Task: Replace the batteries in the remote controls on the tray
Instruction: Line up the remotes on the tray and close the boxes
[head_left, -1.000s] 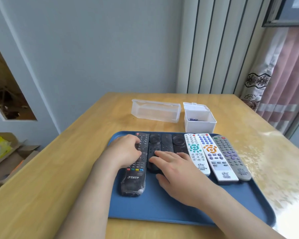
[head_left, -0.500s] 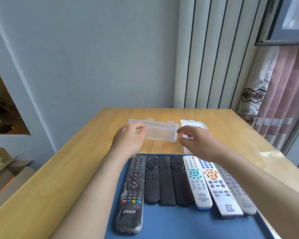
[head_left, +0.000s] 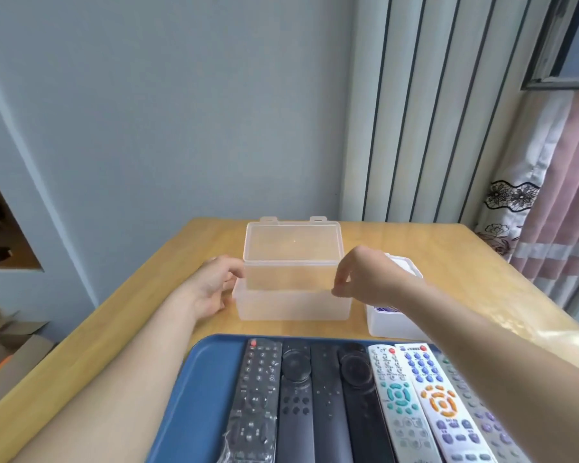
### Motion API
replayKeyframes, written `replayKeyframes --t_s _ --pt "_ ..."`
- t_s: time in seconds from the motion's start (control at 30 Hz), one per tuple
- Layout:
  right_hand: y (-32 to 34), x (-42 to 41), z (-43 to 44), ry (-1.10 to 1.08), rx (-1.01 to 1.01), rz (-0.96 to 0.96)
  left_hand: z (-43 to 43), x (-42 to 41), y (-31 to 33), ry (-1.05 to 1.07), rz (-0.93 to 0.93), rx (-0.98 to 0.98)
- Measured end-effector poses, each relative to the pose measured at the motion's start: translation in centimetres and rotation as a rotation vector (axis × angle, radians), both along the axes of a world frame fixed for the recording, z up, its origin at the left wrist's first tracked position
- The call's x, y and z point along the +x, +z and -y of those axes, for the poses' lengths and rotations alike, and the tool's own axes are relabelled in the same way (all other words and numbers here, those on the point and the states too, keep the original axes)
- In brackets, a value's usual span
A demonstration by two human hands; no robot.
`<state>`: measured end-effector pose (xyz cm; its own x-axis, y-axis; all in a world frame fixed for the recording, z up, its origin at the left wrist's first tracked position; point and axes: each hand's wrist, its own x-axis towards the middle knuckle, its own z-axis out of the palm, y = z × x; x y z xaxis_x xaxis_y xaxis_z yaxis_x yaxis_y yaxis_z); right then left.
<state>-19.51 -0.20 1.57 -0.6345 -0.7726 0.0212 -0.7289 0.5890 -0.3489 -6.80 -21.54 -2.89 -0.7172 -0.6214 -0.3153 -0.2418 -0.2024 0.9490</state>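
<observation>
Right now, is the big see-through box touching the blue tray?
Apart. The head view shows a strip of bare wooden table between the see-through box and the far rim of the blue tray.

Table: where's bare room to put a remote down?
Widest bare wood: left of the blue tray and clear box, out to the table edge. More lies right of the small white box. Only a thin strip runs between tray and boxes. The middle is crowded: left hand and right hand flank the clear box, remotes line the tray.
</observation>
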Motion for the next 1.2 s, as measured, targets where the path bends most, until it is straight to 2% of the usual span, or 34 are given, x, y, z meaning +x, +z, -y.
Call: replayKeyframes --t_s 0.07,0.23,0.3,0.4,0.47,0.53,0.57,0.63,0.7,0.77,0.93,0.97,1.03,1.1,1.17,1.2 --pt "-0.1 0.4 -0.1 0.035 0.074 -0.089 1.1 -0.7 0.3 0.004 -0.003 0.03" --pt "-0.2 0.9 -0.2 0.072 0.138 -0.201 1.4 -3.6 2.5 0.259 -0.362 0.243" --pt "-0.3 0.5 -0.3 0.039 0.094 -0.2 1.3 -3.9 2.8 0.215 -0.407 0.227" --pt "-1.4 -0.3 -0.9 -0.05 -0.093 -0.087 0.5 -2.4 3.0 -0.085 -0.23 -0.18" --pt "-1.9 -0.3 -1.6 -0.098 -0.153 -0.144 0.9 -0.9 2.4 -0.31 -0.079 -0.444" --pt "-1.9 -0.2 -2.1 -0.116 -0.223 -0.242 1.4 0.5 1.3 -0.508 0.07 -0.579" --pt "-1.6 -0.1 -2.1 -0.089 -0.271 -0.232 1.3 0.9 1.0 -0.559 0.116 -0.61" --pt "-1.0 0.4 -1.7 0.023 -0.256 -0.117 0.9 1.3 1.0 -0.557 0.166 -0.681" --pt "-0.9 0.7 -1.0 0.098 -0.037 -0.102 0.3 1.3 1.7 -0.539 0.205 -0.734" --pt "-1.3 0.8 -0.4 0.117 0.061 -0.195 -0.4 1.1 2.5 -0.554 0.252 -0.788" --pt "-3.1 0.7 0.0 0.118 0.087 -0.441 -3.1 -0.4 3.8 -0.614 0.509 -1.021" --pt "-3.4 0.8 -0.3 0.134 0.081 -0.436 -3.7 -0.5 4.1 -0.625 0.545 -1.052" --pt "-3.2 0.6 -1.1 0.132 -0.044 -0.241 -4.4 -0.4 4.6 -0.661 0.581 -1.089" --pt "-2.2 -0.5 -2.3 0.047 -0.319 -0.007 -5.3 -0.5 5.1 -0.664 0.567 -1.126" --pt "-0.9 -2.8 -4.3 -0.131 -0.581 0.091 -7.0 -1.7 5.2 -0.587 0.414 -1.149" --pt "-0.7 -4.1 -5.5 -0.236 -0.646 0.149 -8.1 -2.7 5.2 -0.545 0.295 -1.134"
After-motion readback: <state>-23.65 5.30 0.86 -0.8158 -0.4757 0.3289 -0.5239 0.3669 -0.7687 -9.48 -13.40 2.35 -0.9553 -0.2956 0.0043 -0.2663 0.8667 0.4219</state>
